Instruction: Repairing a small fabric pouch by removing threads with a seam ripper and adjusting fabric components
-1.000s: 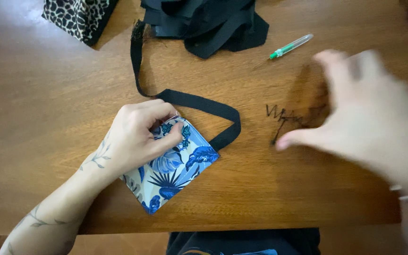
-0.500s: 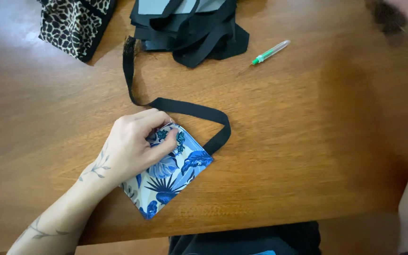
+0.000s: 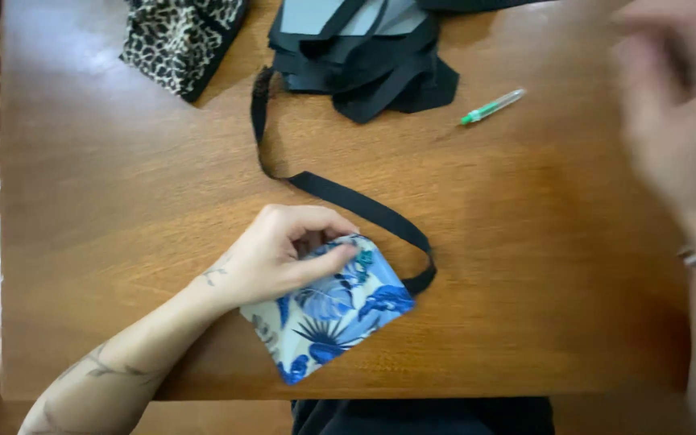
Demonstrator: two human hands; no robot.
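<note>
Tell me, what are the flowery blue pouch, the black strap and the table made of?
The blue pouch looks like soft printed cloth, matte and slightly puffy under the left hand. The black strap seems woven fabric, since it bends in a loop. The table looks like varnished wood, with grain lines and shine.

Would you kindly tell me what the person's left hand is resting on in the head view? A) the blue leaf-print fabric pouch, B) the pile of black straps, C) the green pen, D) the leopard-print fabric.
A: the left hand presses its fingers on the top edge of the blue leaf-print fabric pouch, which lies near the front edge of the wooden table, well apart from the other items.
</note>
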